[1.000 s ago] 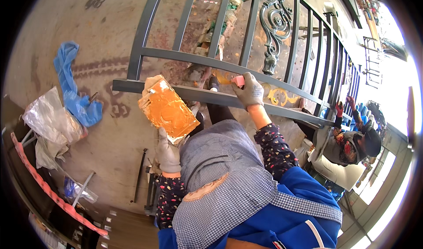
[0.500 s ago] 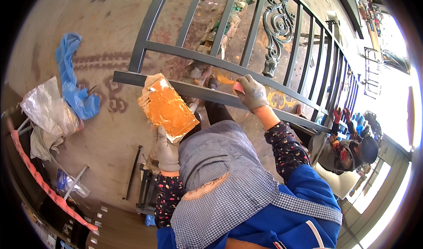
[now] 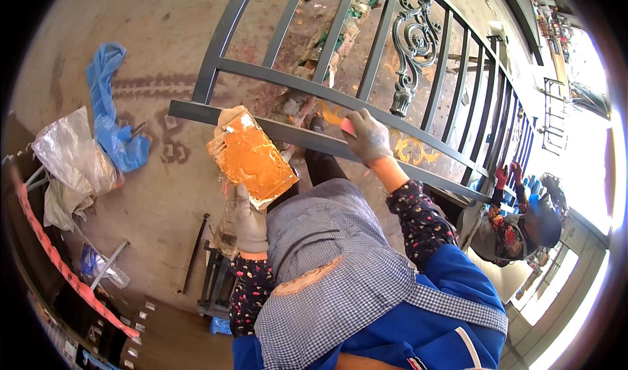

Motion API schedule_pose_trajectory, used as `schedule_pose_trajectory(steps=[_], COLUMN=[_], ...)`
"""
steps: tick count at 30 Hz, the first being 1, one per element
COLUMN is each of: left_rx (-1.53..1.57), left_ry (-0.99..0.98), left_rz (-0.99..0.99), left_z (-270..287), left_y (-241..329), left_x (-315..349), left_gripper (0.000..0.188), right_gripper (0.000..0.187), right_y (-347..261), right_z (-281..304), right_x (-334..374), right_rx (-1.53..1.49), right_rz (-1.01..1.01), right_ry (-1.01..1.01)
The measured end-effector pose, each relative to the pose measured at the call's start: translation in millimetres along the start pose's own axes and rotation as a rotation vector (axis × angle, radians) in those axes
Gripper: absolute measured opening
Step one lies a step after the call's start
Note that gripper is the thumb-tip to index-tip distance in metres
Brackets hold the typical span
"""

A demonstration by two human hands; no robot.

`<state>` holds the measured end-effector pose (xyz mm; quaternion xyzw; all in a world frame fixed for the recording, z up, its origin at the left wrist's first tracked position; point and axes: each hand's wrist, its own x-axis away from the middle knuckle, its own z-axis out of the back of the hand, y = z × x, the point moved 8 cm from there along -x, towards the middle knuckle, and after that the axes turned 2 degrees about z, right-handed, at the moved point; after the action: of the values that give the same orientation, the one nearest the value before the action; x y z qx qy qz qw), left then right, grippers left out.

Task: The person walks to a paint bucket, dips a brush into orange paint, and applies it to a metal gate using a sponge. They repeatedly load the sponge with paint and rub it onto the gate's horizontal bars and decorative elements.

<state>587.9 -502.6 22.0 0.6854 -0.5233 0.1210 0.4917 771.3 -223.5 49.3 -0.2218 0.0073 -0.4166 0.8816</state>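
The left hand [image 3: 250, 227], in a grey glove, is clasping a board [image 3: 254, 157] by its near corner, the thumb side pressing against it. The board is tilting in front of the person's waist, its upper face wearing a thick orange smear, and its far edge is overlapping the lower bar [image 3: 307, 136] of a railing [image 3: 294, 81] as I'm seeing it; I can't tell if they are touching. The right hand [image 3: 369, 138], gloved alike, is pinching a small pink block [image 3: 348, 127] in its fingers. That block is sitting out past the board, to its right, by the gap between the railing's two long bars; whether it is meeting the metal I can't tell.

Farther out, a scroll [image 3: 409, 49] is standing between two uprights, and a gold ornament [image 3: 418, 151] is showing through the gap right of the hand. A checked apron [image 3: 340, 265] is covering the person's front. On the floor at left, blue plastic [image 3: 124, 149] is lying beside clear plastic [image 3: 72, 151]. Off to the right, a co-worker [image 3: 507, 236] in red gloves [image 3: 502, 176] is reaching to the railing's far end.
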Motion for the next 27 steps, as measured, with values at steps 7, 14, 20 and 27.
schedule_pose_trajectory(steps=[7,14,20,27], left_rx=[-0.015,-0.022,-0.054,-0.069], left_ry=[0.016,-0.001,0.029,0.002], left_rz=[0.011,-0.015,-0.014,-0.068], left_z=[2,-8,-8,-1], left_y=[-2,1,3,1], left_x=[1,1,5,2], left_gripper=[0.061,0.061,0.061,0.057], right_gripper=[0.031,0.033,0.035,0.033], right_y=[-15,-13,-17,29], right_z=[-19,-1,-17,25], right_x=[-13,-8,-23,19], right_rx=[-0.004,-0.065,-0.042,-0.037], right_rz=[-0.019,-0.027,0.043,-0.031], right_ry=[-0.046,-0.001,-0.005,-0.065])
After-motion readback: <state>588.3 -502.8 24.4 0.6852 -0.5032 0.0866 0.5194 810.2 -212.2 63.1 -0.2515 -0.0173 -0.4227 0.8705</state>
